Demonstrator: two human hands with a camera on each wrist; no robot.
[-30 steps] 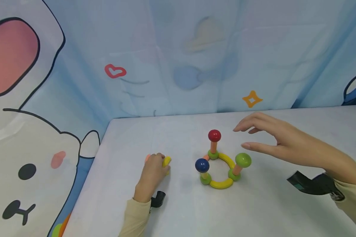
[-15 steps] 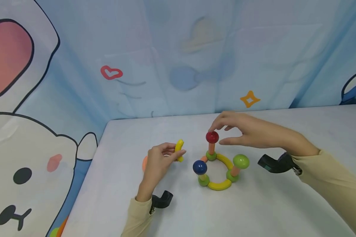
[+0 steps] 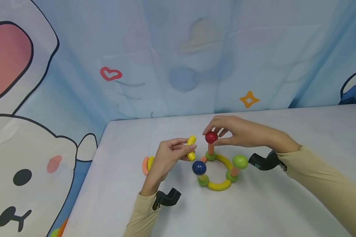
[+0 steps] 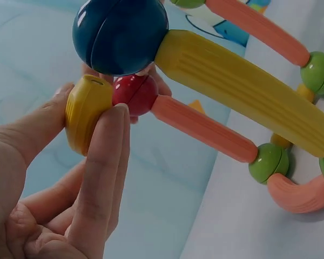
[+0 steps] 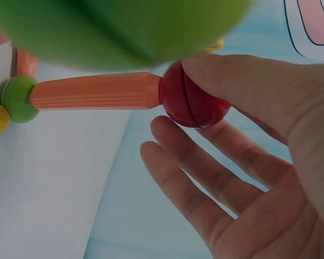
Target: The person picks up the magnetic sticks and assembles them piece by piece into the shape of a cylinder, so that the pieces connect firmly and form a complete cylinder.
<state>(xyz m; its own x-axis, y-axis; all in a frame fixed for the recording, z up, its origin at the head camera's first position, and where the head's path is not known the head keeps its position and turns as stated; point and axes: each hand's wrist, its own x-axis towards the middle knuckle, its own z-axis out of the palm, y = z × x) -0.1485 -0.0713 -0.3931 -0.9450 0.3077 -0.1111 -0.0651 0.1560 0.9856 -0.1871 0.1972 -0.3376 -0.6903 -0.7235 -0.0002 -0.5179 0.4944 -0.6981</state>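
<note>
My left hand (image 3: 169,156) pinches a curved yellow rod (image 3: 191,148) between thumb and fingers, raised beside the ring-shaped toy. With thumb and fingertips, my right hand (image 3: 237,131) grips the red ball (image 3: 211,137) on top of an upright orange rod (image 5: 97,90). That rod stands in a green ball (image 3: 211,156) of the ring. Two more uprights carry a blue ball (image 3: 199,168) and a light green ball (image 3: 240,161). In the left wrist view the held yellow rod (image 4: 88,114) shows close to the red ball (image 4: 135,95).
Behind my left hand, a curved orange piece (image 3: 145,165) and a curved yellow piece (image 3: 150,162) lie on the white table (image 3: 118,197). A light blue printed curtain (image 3: 154,65) hangs along the table's back edge.
My left hand has picked up the yellow rod from the table and carried it right towards the ring. My right hand has come in from the right and taken hold of the red ball.
</note>
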